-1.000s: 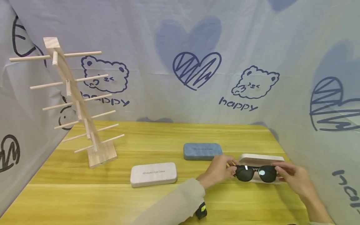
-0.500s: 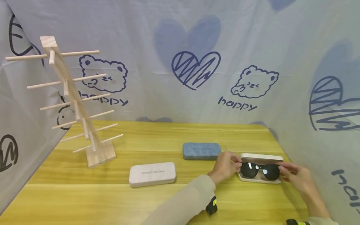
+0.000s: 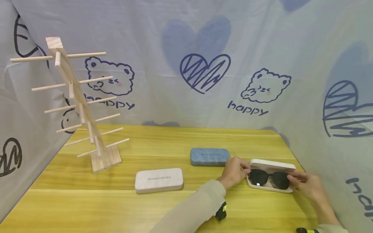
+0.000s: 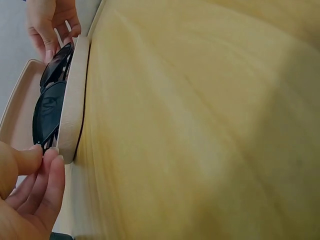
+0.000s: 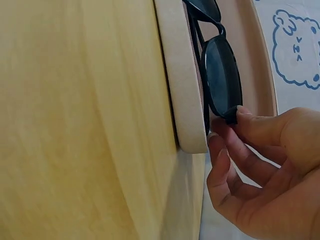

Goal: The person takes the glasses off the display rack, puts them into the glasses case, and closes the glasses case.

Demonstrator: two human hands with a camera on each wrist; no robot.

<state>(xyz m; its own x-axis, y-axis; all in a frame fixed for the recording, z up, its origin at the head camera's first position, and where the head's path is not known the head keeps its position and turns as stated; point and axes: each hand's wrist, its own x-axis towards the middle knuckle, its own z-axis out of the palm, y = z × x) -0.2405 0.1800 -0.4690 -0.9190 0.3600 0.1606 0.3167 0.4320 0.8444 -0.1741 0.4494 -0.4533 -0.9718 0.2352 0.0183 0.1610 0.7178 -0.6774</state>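
Dark-lensed sunglasses (image 3: 258,177) lie within an open pale glasses case (image 3: 272,165) at the right of the table, lenses tilted upward. My left hand (image 3: 233,171) pinches their left end between thumb and fingers at the case's end. At the other end, my right hand (image 3: 308,185) pinches the frame corner by the hinge. The left wrist view has both lenses (image 4: 50,107) standing partly above the case's front wall (image 4: 75,105). Folded temples show behind the lens (image 5: 222,75) in the right wrist view, down inside the case.
A closed blue glasses case (image 3: 209,157) lies just beyond my left hand, and a closed white one (image 3: 159,180) sits further left. A wooden rack with several pegs (image 3: 83,106) stands at the left. Printed cloth (image 3: 204,106) borders the yellow table (image 3: 116,207).
The sunglasses have gone from above the case's front down into it. My left hand has shifted right with them; the right hand keeps its hold at the other end.
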